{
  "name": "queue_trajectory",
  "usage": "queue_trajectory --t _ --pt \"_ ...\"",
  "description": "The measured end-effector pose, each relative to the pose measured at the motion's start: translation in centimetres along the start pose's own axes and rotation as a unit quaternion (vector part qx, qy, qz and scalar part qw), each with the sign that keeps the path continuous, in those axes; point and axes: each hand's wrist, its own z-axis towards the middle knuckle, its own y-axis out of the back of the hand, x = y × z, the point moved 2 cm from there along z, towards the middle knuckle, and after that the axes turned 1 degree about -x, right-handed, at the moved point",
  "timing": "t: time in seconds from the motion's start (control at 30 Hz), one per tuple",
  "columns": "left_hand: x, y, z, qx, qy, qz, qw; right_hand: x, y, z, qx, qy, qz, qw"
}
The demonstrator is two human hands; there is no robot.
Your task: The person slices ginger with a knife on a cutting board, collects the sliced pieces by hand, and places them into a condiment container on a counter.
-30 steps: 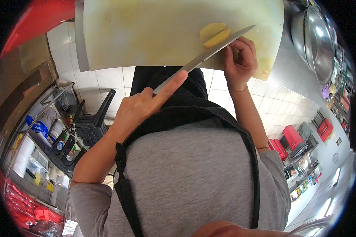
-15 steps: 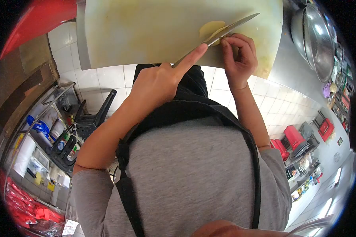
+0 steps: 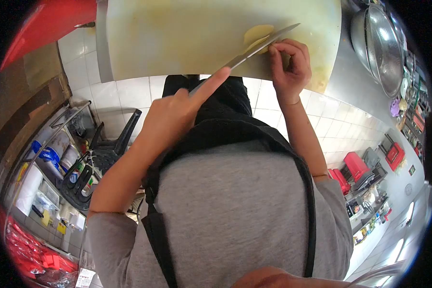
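Observation:
My left hand (image 3: 170, 117) is wrapped round the handle of a long knife (image 3: 268, 42), its index finger stretched along the blade. The blade slants up to the right across a pale yellow, oval piece of food (image 3: 256, 33), which looks like peeled potato. That piece lies on a large, yellow-stained cutting board (image 3: 177, 38). On the blade's right side, my right hand (image 3: 293, 67) has its fingers curled and pinched at the near edge of the piece. The blade covers part of the food, and the knife handle is hidden inside my left hand.
Metal bowls, one perforated like a colander (image 3: 388, 53), stand right of the board on a steel counter (image 3: 348, 93). Below left are a black plastic chair (image 3: 115, 149) and a rack with a white roll (image 3: 29, 189) and red plastic bags (image 3: 38, 247).
My left hand has drawn the knife back toward my body and to the left, its tip sliding down-left. My right hand has stayed almost in place by the food.

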Motion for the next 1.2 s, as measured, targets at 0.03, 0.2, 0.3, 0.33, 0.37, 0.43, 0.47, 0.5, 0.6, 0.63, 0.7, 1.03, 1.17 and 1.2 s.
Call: queue_trajectory --t 0.03,0.2,0.3,0.33,0.37,0.43,0.47,0.5,0.6,0.63,0.7,1.03,1.17,1.2 --pt "-0.4 0.5 0.8 -0.008 -0.003 -0.002 1.000 0.1 0.0 0.0 -0.002 0.002 0.001 1.000" --pt "-0.8 0.2 2.7 -0.057 -0.026 0.017 0.998 -0.3 -0.1 -0.3 -0.004 0.008 0.009 1.000" --pt "-0.6 0.4 1.9 -0.013 -0.013 0.005 1.000 -0.1 -0.4 -0.4 -0.021 0.009 0.014 1.000" --pt "-0.5 0.4 1.6 0.005 -0.008 -0.004 1.000 0.0 -0.3 -0.1 -0.012 0.042 -0.026 0.999" --pt "-0.5 0.3 1.5 -0.005 -0.013 -0.004 1.000 0.2 -0.3 0.1 -0.003 0.075 -0.066 0.995" --pt "-0.3 0.1 1.4 -0.028 -0.026 -0.004 0.999 0.6 -0.4 0.2 0.015 0.067 -0.078 0.995" --pt "-0.3 0.1 1.4 -0.034 -0.024 0.010 0.999 0.9 -0.4 0.4 0.023 0.065 -0.084 0.994" --pt "-0.4 0.2 1.5 -0.040 -0.022 0.024 0.999 1.1 -0.5 0.7 0.035 0.070 -0.097 0.992" --pt "-0.6 0.3 1.5 -0.042 -0.024 0.040 0.998 1.9 -0.8 1.0 0.071 0.081 -0.138 0.985" --pt "-0.6 0.4 1.5 -0.040 -0.027 0.041 0.998 2.1 -0.8 1.0 0.080 0.084 -0.154 0.981" --pt "-0.6 0.5 1.5 -0.041 -0.027 0.039 0.998 2.5 -0.9 1.2 0.093 0.090 -0.183 0.975" --pt "0.6 -0.7 0.6 -0.048 -0.019 -0.019 0.998 0.2 -0.5 -0.2 0.003 0.016 -0.046 0.999" --pt "0.4 -0.1 0.3 -0.017 -0.003 0.006 1.000 -0.2 -0.3 -0.3 0.035 0.016 -0.043 0.998" --pt "0.3 0.0 0.2 -0.015 -0.005 0.015 1.000 -0.1 -0.3 -0.3 0.029 0.015 -0.036 0.999"
